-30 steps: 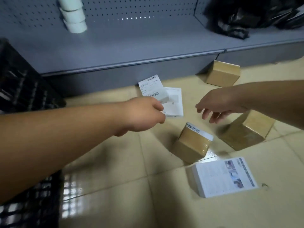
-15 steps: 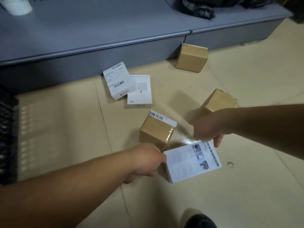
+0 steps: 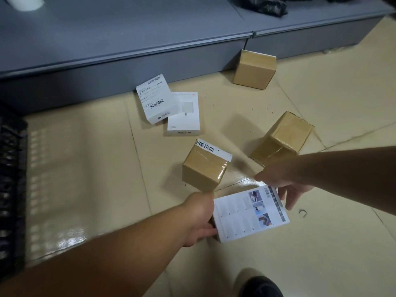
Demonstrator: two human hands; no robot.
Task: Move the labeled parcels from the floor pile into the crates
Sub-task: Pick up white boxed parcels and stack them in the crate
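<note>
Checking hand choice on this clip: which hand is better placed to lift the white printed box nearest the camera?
Left. The left hand already grips the white printed box at its left edge, while the right hand only reaches its far right corner, fingers extended. It could steady that corner.

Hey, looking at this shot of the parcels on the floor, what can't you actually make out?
- Left hand, head view: fingers hidden behind the white printed box, so its grip is unclear.
- Black crate: cut off by the left edge and blurred.
- Labelled white box: label text too small to read.
- Black bags on the shelf: cut off by the top edge.
</note>
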